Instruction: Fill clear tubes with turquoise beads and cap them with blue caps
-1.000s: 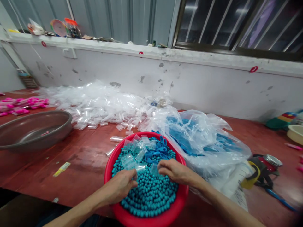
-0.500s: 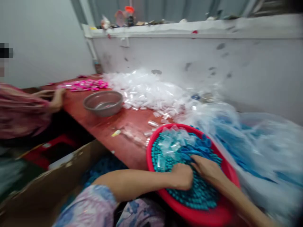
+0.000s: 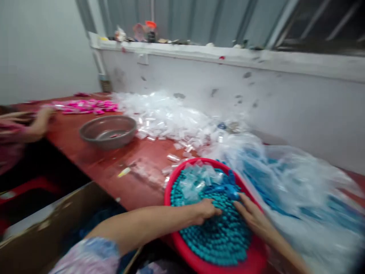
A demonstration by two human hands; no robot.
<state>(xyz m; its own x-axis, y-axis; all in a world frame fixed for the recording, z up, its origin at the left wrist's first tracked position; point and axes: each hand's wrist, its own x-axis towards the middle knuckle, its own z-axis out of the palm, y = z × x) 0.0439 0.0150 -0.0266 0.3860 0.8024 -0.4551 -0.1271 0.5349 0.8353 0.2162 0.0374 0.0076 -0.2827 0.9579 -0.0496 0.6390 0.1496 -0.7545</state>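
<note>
Teal beads (image 3: pixel 216 236) fill a red basin (image 3: pixel 258 255) at the near edge of the desk (image 3: pixel 114 163), 6 o'clock in view. Small clear sleeves (image 3: pixel 196 180) and blue pieces (image 3: pixel 225 188) lie on the beads at the basin's 12 o'clock side.

Left hand (image 3: pixel 207 211) rests on the beads near basin centre with its fingers curled under. The grip is too blurred to tell whether it holds anything. Right hand (image 3: pixel 252 217) is just beside it at 3 o'clock, fingers stretched flat on the beads, grip wide and holding nothing, fingertips near the blue pieces.

Big clear bag of blue parts (image 3: pixel 299 182) lies against the basin at 2 o'clock. Heap of clear packets (image 3: pixel 171 114) sits at 11 o'clock, by the wall. Grey metal bowl (image 3: pixel 108 131) stands at 10 o'clock, well apart, with pink pieces (image 3: pixel 85 106) beyond it. 1 co-worker's hand (image 3: pixel 42 120) is at the desk edge, 9 o'clock. Cardboard box (image 3: pixel 42 232) sits below the desk, 8 o'clock.
</note>
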